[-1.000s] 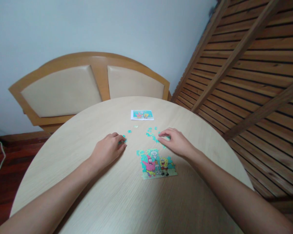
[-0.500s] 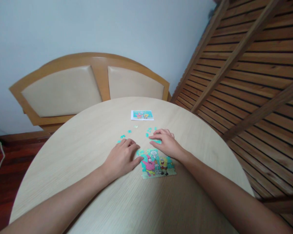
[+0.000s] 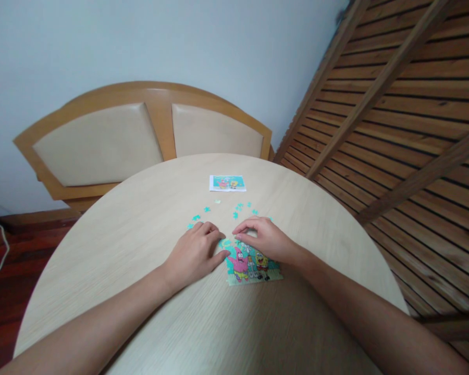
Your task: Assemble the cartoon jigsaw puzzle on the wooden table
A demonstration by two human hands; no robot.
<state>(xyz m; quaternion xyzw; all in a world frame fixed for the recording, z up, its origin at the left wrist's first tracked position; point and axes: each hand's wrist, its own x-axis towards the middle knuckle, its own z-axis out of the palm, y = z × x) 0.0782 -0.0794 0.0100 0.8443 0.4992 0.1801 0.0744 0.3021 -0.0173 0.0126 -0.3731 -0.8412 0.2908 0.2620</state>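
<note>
A partly joined jigsaw puzzle with cartoon figures, one pink and one yellow, lies flat on the table. My left hand rests at its left edge, thumb and fingers apart, the thumb touching the border. Over the puzzle's top edge is my right hand, with thumb and index finger brought together in a pinch. A small puzzle piece seems to be between those fingertips, mostly hidden. The right hand covers the upper right part of the puzzle.
Loose teal pieces lie beyond my left hand, and more pieces lie beyond my right. A pale piece sits between them. Farther back is a printed picture card. A padded bench stands behind the round table.
My right hand has come back toward me from the loose pieces to the puzzle's top edge, its thumb and index finger closing. My left hand has stayed put.
</note>
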